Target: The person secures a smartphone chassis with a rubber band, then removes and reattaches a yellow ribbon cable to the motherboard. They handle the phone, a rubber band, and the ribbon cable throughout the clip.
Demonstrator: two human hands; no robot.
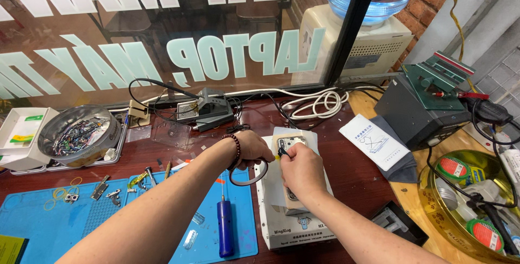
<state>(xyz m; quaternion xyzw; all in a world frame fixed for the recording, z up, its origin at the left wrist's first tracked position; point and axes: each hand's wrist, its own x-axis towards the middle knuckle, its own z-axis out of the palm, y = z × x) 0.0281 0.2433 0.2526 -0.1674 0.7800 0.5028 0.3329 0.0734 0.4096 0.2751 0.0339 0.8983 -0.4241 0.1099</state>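
Centre frame: the left hand (253,149) curls loosely beside the phone (291,146) on the white heating station (281,226), while the right hand (301,169) pinches a yellow-tipped tool (280,155) at its camera end.

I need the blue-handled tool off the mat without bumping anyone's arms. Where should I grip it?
Grip the blue-handled tool around its thick handle, coming from the near edge of the blue mat. It lies flat, thin tip pointing away toward the left hand.
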